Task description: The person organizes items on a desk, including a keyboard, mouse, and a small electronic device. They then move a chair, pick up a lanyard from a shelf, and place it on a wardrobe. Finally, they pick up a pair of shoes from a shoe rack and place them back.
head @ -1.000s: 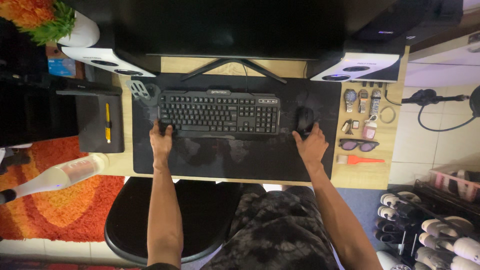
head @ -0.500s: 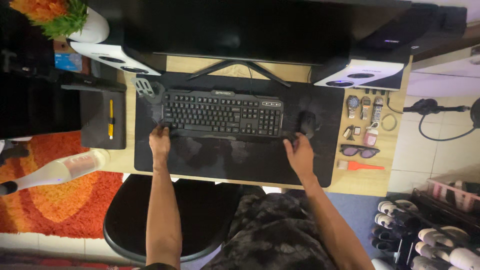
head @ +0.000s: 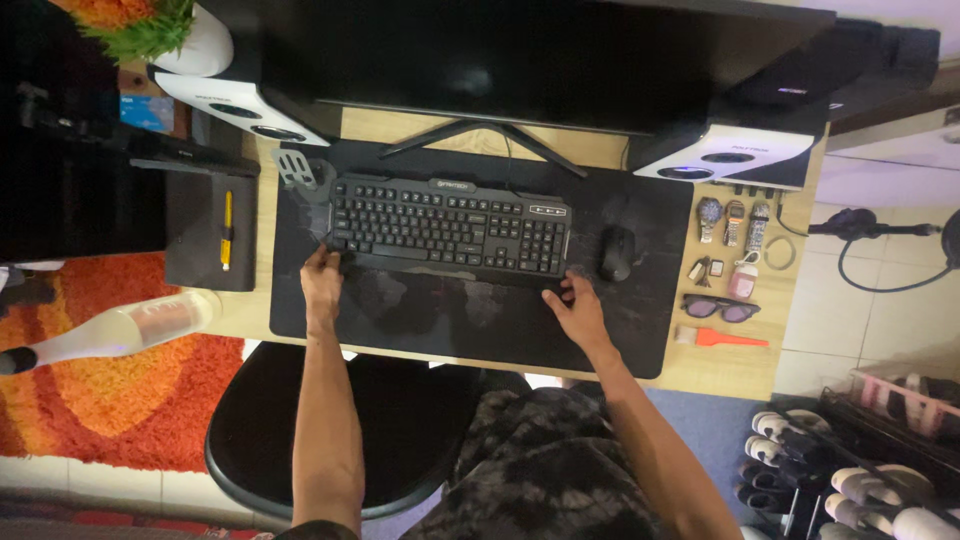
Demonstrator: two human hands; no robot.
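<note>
Left hand (head: 321, 280): fingers curled, tips on the near-left corner of the black keyboard (head: 450, 224); whether they pinch the edge or only rest on it, cannot tell. Right hand (head: 573, 311): fingers loosely spread, tips touching the keyboard's near-right corner, palm on the dark desk mat (head: 470, 315). Keyboard lies across the mat between the two hands, slightly skewed, its front edge at the fingertips. Just right of the right fingers, apart from them: black mouse (head: 616, 251) on the mat, untouched. Farther right, on the bare wooden table (head: 720, 365): a row of three wristwatches (head: 732, 220), a small ring-shaped band (head: 775, 251), a small pink-and-clear bottle (head: 742, 279), dark sunglasses (head: 719, 307), an orange-handled brush (head: 722, 338). Beyond the keyboard from the fingers: monitor (head: 490, 60) on a V-shaped stand, flanked by two white speakers, left (head: 245, 105) and right (head: 730, 155). Left of the left fingers: dark notebook (head: 205, 235) with a yellow pen (head: 227, 230) lying on it; a small blue rectangular card or packet (head: 147, 112) farther back, its print too small to tell. Nearer the person on that side: pale bottle-shaped object with pinkish middle (head: 125, 330) over an orange rug (head: 110, 400). Black round chair seat (head: 400, 430) below the arms. Far right, floor level: shoes on a rack (head: 860, 470).
</note>
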